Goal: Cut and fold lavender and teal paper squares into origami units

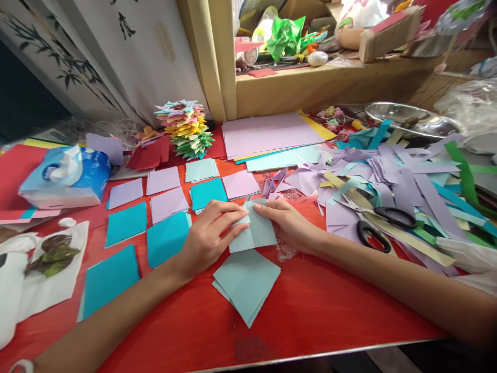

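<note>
A creased pale blue-green paper square (254, 233) is held between both hands above the red table. My left hand (213, 228) pinches its upper left part, fingertips together near the middle crease. On the upper right edge, my right hand (289, 223) grips the same sheet, thumb on top and the other fingers behind it. Just below the held sheet lies a small stack of pale blue-green squares (247, 282), turned with one corner toward the front edge. To the left, stacks of teal squares (166, 238) and lilac squares (163, 180) are laid out in rows.
Black-handled scissors (375, 235) rest on heaped paper strips (404, 176) at right. Behind stand a folded-paper tower (185, 129), large lilac sheets (272, 135) and a metal bowl (411, 111). A tissue pack (66, 176) and leaves on white paper (73, 280) are at left.
</note>
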Available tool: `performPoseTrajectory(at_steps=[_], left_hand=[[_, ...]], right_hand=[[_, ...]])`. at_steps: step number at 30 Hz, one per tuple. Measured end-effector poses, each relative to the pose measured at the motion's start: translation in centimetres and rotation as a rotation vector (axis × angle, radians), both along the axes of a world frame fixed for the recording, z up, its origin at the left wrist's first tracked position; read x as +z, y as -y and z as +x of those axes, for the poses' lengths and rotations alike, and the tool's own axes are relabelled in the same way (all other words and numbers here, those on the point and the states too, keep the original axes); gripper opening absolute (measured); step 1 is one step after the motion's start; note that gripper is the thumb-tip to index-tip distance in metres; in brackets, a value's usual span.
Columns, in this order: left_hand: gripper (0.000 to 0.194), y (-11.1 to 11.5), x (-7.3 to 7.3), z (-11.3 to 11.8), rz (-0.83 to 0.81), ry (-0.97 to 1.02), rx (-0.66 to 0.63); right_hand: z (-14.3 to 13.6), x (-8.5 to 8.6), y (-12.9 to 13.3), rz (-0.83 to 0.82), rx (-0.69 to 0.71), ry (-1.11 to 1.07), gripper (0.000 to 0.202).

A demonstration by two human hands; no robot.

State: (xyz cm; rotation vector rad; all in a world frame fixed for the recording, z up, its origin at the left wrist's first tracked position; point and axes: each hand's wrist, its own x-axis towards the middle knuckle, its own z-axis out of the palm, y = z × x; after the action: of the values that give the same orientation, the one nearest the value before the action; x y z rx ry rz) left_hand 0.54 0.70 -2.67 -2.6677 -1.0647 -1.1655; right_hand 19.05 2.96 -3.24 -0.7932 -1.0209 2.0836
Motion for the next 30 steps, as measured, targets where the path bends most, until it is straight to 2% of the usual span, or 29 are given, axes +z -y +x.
performPoseTrajectory(at_steps=[7,19,26,30], left_hand=[[0.013,0.18,0.02,0.0,-0.034,0.006,-0.004],[0.008,-0.05,-0.16,-0.04,-0.109,-0.005,0.015],[0.005,-0.13,-0.16,-0.02,-0.136,0.002,-0.011],[0.003,0.06,-0.09,0.01,-0.129,-0.023,-0.022]], right_hand=[[0.04,0.14,0.09,-0.018,0.004,-0.021,0.015],[0.02,0.15,0.02,0.017,0.018,-0.025,0.014],[0.01,0.13,-0.05,0.055,0.041,-0.016,0.026],[0.01,0.32,0.15,0.142,0.016,0.102,0.035]])
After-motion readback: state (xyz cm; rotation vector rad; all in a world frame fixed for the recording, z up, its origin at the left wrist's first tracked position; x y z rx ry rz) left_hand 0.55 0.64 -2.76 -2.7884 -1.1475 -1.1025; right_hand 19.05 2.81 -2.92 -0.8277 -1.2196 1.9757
